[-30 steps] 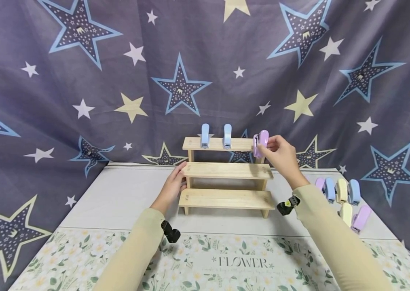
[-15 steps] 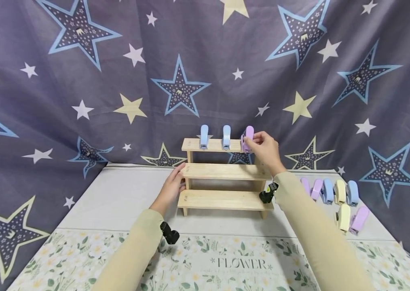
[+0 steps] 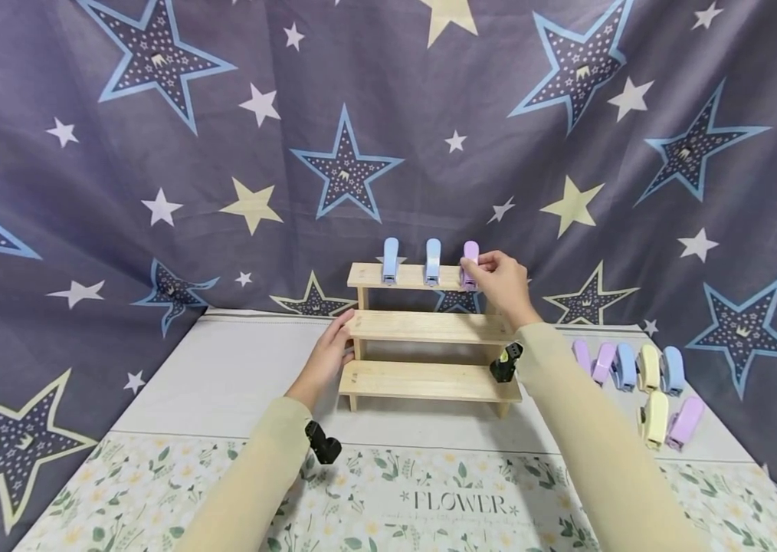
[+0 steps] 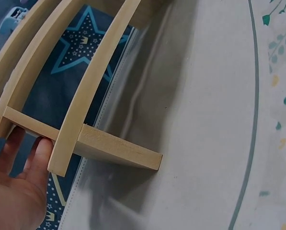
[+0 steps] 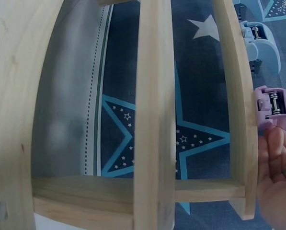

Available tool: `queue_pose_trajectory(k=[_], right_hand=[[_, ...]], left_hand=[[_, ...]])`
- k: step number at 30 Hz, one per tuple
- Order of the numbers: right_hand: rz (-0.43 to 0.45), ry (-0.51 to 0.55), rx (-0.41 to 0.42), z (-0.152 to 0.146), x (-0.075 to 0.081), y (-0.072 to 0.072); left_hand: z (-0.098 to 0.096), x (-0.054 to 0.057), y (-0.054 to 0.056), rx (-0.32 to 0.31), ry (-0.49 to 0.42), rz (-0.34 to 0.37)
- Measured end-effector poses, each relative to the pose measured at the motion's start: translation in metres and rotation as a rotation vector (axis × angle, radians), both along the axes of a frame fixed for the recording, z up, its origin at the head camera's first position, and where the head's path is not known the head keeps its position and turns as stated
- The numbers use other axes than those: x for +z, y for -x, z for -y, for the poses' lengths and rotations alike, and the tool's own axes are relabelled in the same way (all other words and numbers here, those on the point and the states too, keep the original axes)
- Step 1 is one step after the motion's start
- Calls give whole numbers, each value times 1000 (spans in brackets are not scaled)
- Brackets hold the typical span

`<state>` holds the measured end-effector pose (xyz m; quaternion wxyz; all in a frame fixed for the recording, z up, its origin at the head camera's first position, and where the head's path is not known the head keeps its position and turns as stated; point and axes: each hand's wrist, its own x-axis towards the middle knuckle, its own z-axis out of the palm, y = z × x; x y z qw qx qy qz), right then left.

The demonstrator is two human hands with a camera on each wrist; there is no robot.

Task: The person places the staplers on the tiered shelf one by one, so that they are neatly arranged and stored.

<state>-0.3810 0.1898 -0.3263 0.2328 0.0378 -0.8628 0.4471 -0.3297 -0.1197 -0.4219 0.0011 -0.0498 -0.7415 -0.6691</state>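
Observation:
A three-tier wooden display stand [image 3: 430, 327] stands on the table. Along its top tier, two blue mini staplers [image 3: 391, 259] stand upright at the left and middle. To their right my right hand [image 3: 504, 287] pinches a purple mini stapler [image 3: 472, 251] at the top board's edge. Its metal spring faces the camera in the right wrist view, where the purple stapler [image 5: 273, 108] sits right at the board, fingers below it. My left hand [image 3: 322, 359] grips the stand's left side at the middle tier; the left wrist view shows its fingers [image 4: 39, 160] around the side piece.
Several purple, blue and cream staplers [image 3: 649, 366] stand in two rows on the table at right. A floral mat [image 3: 457, 502] covers the front of the white table [image 3: 223, 376]. A star-patterned curtain [image 3: 333, 69] hangs close behind the stand.
My right hand has carried the purple stapler left and slightly down onto the top tier's right part, and turned it upright. My left hand stays on the stand.

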Motion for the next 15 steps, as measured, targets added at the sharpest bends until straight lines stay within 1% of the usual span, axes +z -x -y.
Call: queue_pose_trajectory(k=[4, 8, 11, 15], right_hand=[[34, -14, 13, -2, 2, -1], [67, -2, 19, -4, 2, -1], [77, 8, 24, -5, 1, -1], [84, 22, 26, -5, 1, 1]], left_hand=[[0, 1, 0, 2, 1, 1], [0, 0, 0, -6, -9, 6], [0, 0, 0, -14, -16, 0], [0, 0, -1, -6, 4, -10]])
